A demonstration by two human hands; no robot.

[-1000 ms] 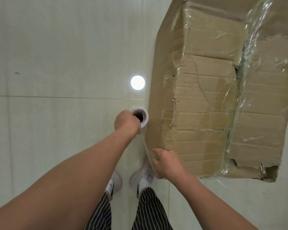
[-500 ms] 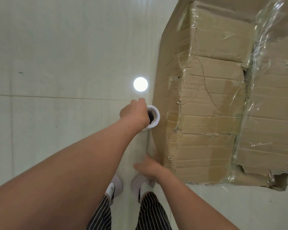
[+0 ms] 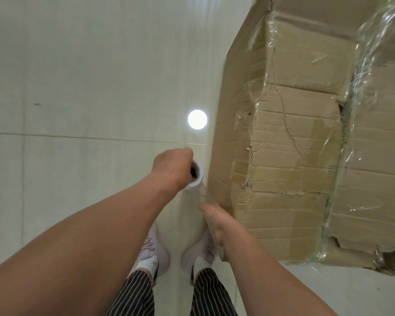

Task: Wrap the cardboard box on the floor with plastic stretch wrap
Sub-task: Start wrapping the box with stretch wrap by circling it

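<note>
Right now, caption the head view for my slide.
Left hand grips the stretch wrap roll beside the cardboard box; right hand, blurred, just below.

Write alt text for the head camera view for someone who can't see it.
From above, a person's left hand grips a roll of stretch wrap beside a battered cardboard box on a pale tiled floor. The blurred right hand is at the box's near corner, close to the roll. Film already covers parts of the box.
</note>
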